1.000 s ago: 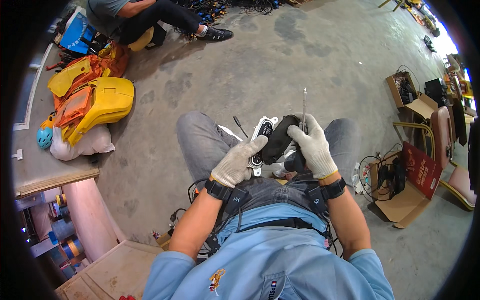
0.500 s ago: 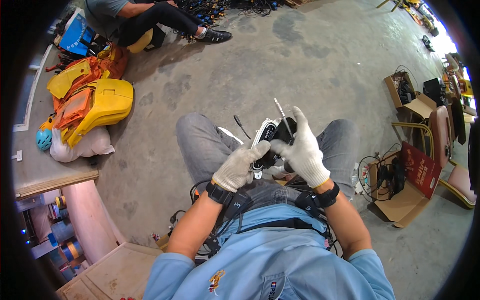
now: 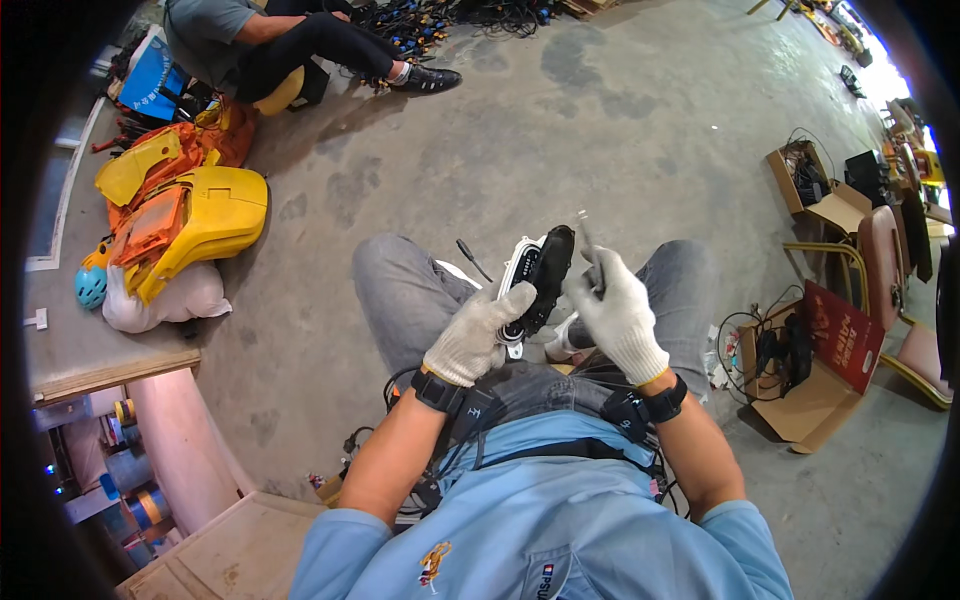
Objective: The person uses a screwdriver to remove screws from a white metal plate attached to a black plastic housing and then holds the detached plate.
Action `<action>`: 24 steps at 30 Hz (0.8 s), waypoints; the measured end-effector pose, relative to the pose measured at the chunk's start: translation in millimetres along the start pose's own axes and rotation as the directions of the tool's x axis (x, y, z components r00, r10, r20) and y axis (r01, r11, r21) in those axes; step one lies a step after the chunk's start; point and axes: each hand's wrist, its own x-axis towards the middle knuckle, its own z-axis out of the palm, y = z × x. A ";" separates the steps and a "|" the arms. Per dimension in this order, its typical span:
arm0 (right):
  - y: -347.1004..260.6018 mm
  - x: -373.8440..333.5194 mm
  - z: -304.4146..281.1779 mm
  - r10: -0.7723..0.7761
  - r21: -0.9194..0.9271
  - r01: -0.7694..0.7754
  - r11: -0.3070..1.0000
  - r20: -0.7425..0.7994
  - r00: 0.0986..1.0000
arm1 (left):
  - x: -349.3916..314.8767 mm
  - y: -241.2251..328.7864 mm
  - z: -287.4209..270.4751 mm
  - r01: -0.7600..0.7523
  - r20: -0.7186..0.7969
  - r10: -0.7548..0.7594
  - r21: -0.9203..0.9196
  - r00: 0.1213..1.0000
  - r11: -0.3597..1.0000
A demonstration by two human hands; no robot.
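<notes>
In my gloved left hand (image 3: 474, 332) is an oblong device housing with a silver-grey rim (image 3: 521, 262), gripped at its lower end with the thumb across it. A long black cover (image 3: 551, 274) stands tilted against the housing's right side; whether it is still attached I cannot tell. To the right, my gloved right hand (image 3: 622, 318) is closed around a thin metal screwdriver (image 3: 587, 238), its shaft pointing up and away and its tip blurred. The screwdriver is apart from the housing. A short black cable with a plug (image 3: 470, 256) sticks out left of the housing.
Yellow and orange plastic shells (image 3: 205, 225) lie at the left beside a white sack (image 3: 165, 295). Another person (image 3: 300, 45) sits at the far left near heaped cables. On the right are an open cardboard box (image 3: 800, 410) with black cables and a chair (image 3: 880, 260).
My right hand has drawn back right from the housing, taking the screwdriver with it. The black cover, partly hidden before, now shows along its full length. My left hand keeps its hold.
</notes>
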 end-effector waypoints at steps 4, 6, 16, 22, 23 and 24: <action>6.2 4.3 -13.1 -0.191 0.170 0.172 0.970 0.097 0.977 | 0.7 1.5 3.0 -0.060 0.010 0.061 -0.026 0.998 0.998; 5.8 5.5 -14.4 -0.300 0.106 0.288 0.952 0.116 0.947 | 1.2 2.3 3.9 -0.048 -0.035 0.049 0.021 0.998 0.999; -11.4 -15.3 -17.7 -0.436 0.069 0.445 0.893 0.385 0.813 | 2.7 11.8 -5.7 -0.029 -0.106 0.043 0.132 0.993 0.991; -15.8 -19.6 -20.2 -0.300 0.272 0.170 0.947 0.560 0.772 | 1.0 6.8 -9.1 -0.081 -0.018 0.082 0.064 0.996 0.995; -16.2 -18.9 -18.0 -0.360 0.319 0.223 0.921 0.481 0.800 | 0.2 6.6 -8.2 -0.079 -0.030 0.082 0.079 0.996 0.994; -16.0 -18.8 -15.9 -0.401 0.353 0.261 0.898 0.415 0.817 | -0.3 5.9 -6.6 -0.079 -0.029 0.082 0.080 0.996 0.994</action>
